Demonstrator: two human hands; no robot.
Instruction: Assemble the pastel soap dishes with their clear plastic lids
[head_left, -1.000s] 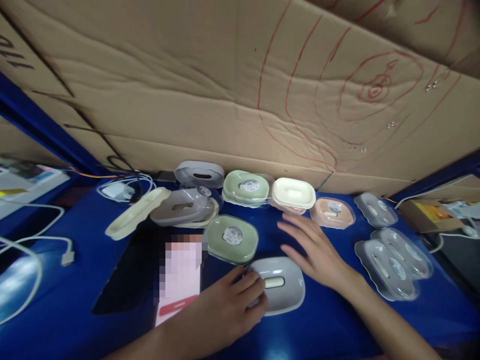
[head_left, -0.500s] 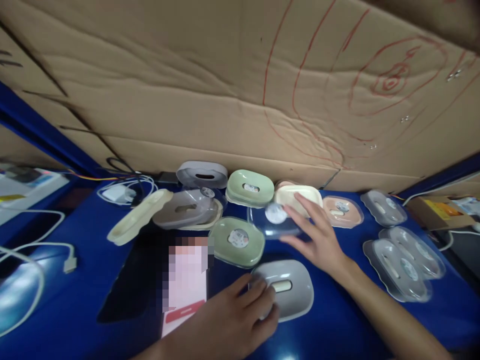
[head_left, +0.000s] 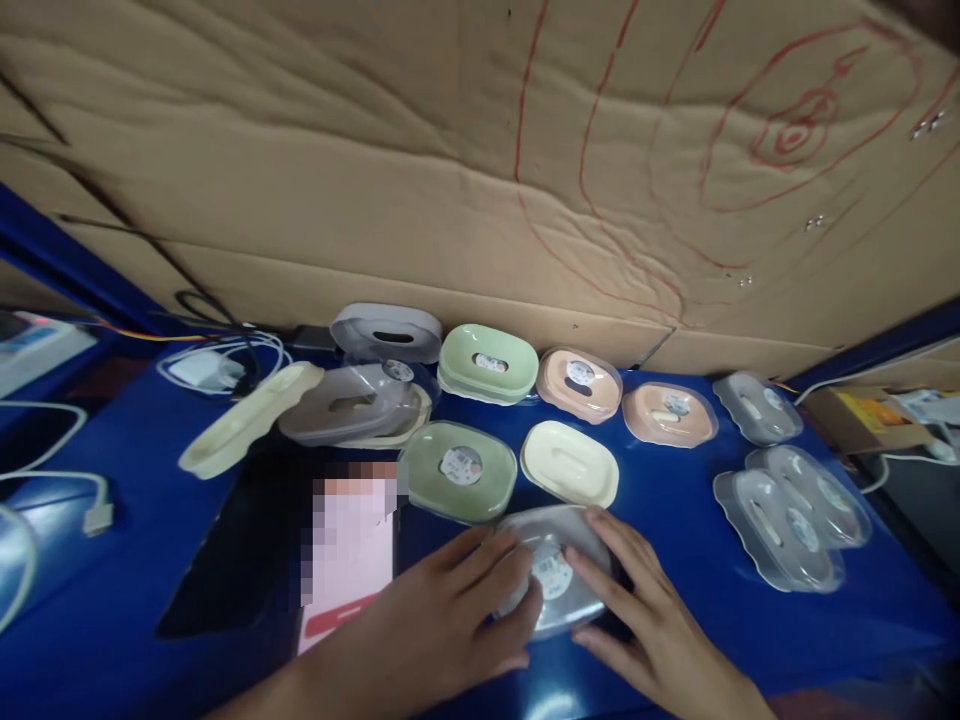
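Observation:
A clear plastic lid (head_left: 553, 578) with a round label lies over a grey soap dish (head_left: 551, 524) at the front of the table. My left hand (head_left: 476, 605) curls its fingers over the dish's left side. My right hand (head_left: 645, 610) grips the lid's right edge, thumb low and fingers on top. Just beyond them sits a cream soap dish (head_left: 570, 465) without a lid. A green soap dish (head_left: 454, 472) with a label lies to its left. Whether the lid is seated all round is hidden by my fingers.
At the back stand a grey dish (head_left: 386, 335), a green dish (head_left: 487, 362) and two pink dishes (head_left: 579, 385). Several lidded grey dishes (head_left: 780, 530) are on the right. A phone (head_left: 352, 550), a tilted cream piece (head_left: 251, 420) and white cables (head_left: 225, 360) lie left. Cardboard (head_left: 337, 180) walls the back.
My right hand has brought the clear lid down and toward me onto the grey dish. The cream dish now sits nearer, away from the pink one. My left hand stays at the grey dish.

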